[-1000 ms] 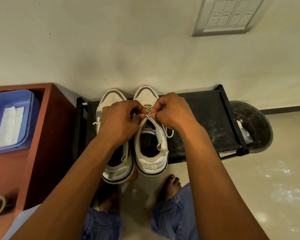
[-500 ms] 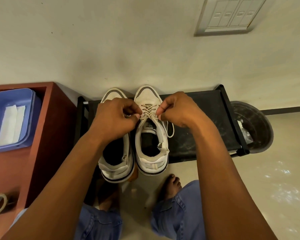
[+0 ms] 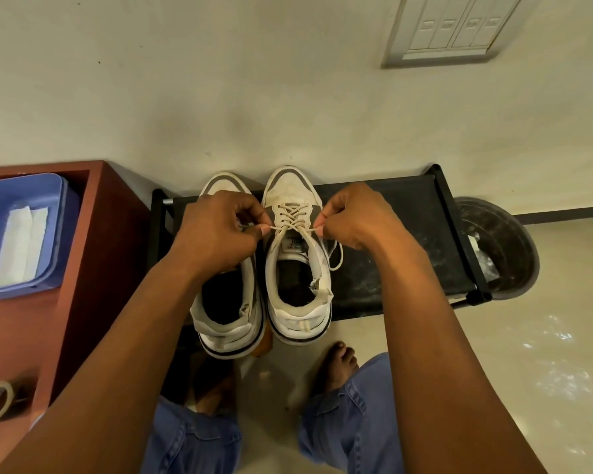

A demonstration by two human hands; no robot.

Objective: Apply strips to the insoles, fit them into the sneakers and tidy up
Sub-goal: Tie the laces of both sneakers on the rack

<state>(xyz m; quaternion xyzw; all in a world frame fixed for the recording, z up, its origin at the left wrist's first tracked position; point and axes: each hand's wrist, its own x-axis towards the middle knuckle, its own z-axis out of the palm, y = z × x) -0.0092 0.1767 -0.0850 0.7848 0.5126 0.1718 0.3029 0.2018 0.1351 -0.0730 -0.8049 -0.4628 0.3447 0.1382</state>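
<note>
Both grips, left hand (image 3: pixel 216 230) and right hand (image 3: pixel 355 218), pinch the beige cotton lace (image 3: pixel 293 217) taut across the worn white leather sneaker (image 3: pixel 298 268) between them.

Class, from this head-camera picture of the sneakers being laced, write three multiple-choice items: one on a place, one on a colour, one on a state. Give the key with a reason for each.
1. Where do the two sneakers stand?
A. in the blue tub
B. on the black rack
C. in the dark bin

2. What colour is the tub on the red-brown cabinet?
A. blue
B. green
C. yellow

3. What are the hands doing?
A. resting flat on the rack
B. holding a roll of tape
C. each pinching a lace end of the right-hand sneaker

Key: 1 B, both the left-hand sneaker and the right-hand sneaker sit on the black rack by the wall. 2 A, the tub on the cabinet is blue. 3 C, the left hand and right hand pull the lace taut between them.
</note>
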